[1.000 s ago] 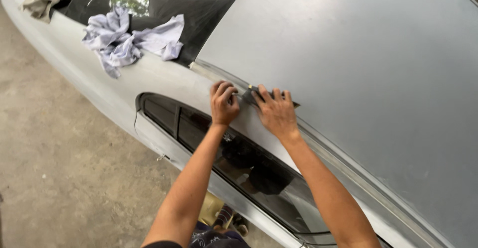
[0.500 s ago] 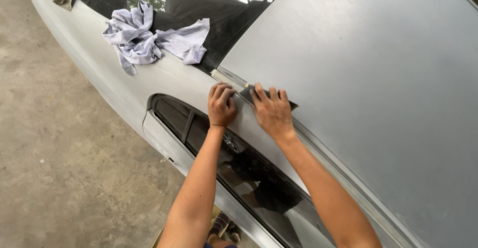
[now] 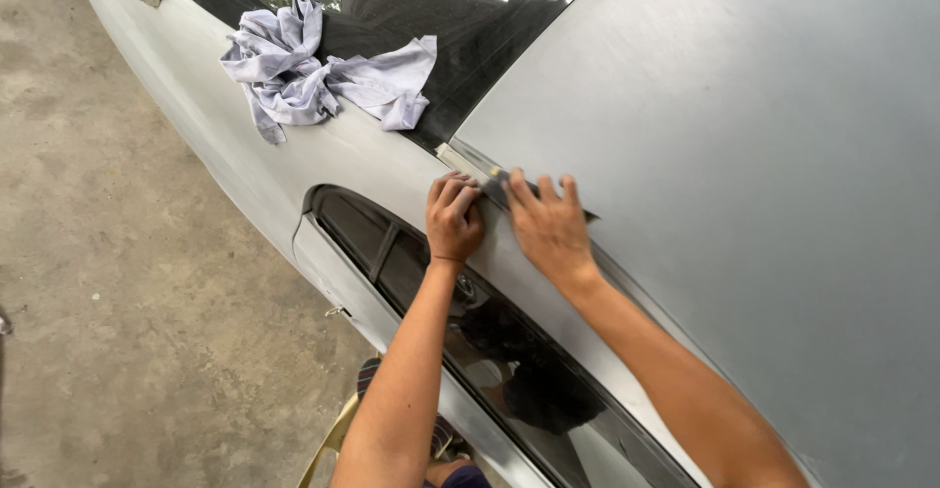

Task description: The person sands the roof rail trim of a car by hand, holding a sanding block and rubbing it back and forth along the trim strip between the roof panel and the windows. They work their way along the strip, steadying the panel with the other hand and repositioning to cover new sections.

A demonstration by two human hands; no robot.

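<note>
so we're leaning over the grey car roof, both hands down on the seam where the roof meets the pillar. there's a small dark sanding pad pinned right between them, at the fingertips of our right hand, which lies flat with fingers spread over it. our left hand is curled up with knuckles bent, pressing the pillar just beside the pad's left end. the pad's long axis looks to follow the roof gutter, running diagonally down to the right, so the right hand is the one really on it. a crumpled pale cloth sits well apart on the rear window. bare concrete floor is below on the left.
</note>
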